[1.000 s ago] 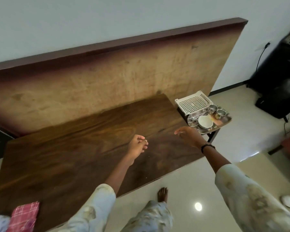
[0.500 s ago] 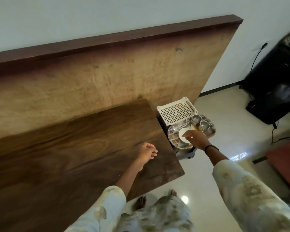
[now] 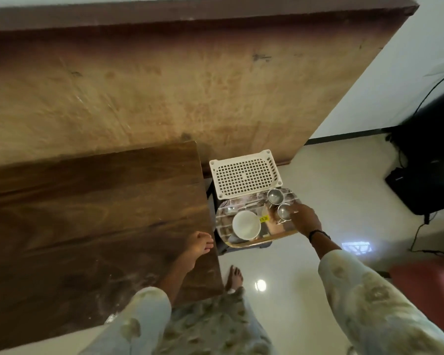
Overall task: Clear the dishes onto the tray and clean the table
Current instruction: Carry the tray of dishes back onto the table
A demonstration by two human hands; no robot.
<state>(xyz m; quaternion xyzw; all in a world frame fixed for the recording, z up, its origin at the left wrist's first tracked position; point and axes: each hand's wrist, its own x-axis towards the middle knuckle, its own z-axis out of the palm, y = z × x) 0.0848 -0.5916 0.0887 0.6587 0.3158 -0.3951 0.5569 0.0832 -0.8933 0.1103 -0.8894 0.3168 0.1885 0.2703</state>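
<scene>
A: Steel surface, reflective: that is the tray [image 3: 244, 242], at about 3 o'clock from the corner of the table [image 3: 92, 213], just beside its right edge and lower than the tabletop. It rests on a dark stand whose form is mostly hidden.

B: Contents of the tray?

A: One white bowl [image 3: 246, 224] at the tray's 8 o'clock, upright. Two small steel cups: the far cup [image 3: 275, 196] at 12 o'clock, the near cup [image 3: 284, 211] at about 2 o'clock, close together. A spoon [image 3: 230, 210] lies at 10 o'clock, just beyond the bowl. A yellow label [image 3: 263, 219] sits between the bowl and the near cup.

B: State of the hands?

A: Right hand [image 3: 305, 221]: over the tray's 3 o'clock edge, fingers reaching to the near cup's rim. Whether they pinch the cup or only touch it cannot be told. A dark band circles the wrist. Left hand [image 3: 198, 245]: over the table's right edge, fingers relaxed and loosely together, holding nothing.

B: Anything behind the tray?

A: A white perforated plastic basket [image 3: 245, 175], at 12 o'clock from the tray, its near edge meeting the tray's far rim. Behind both stands a tall wooden panel [image 3: 190, 85].

B: Table surface?

A: Dark wood grain with pale dusty smears toward its 6 o'clock edge. A bare foot [image 3: 234, 276] stands on the glossy floor [image 3: 318, 188] at the table's near right corner.
</scene>
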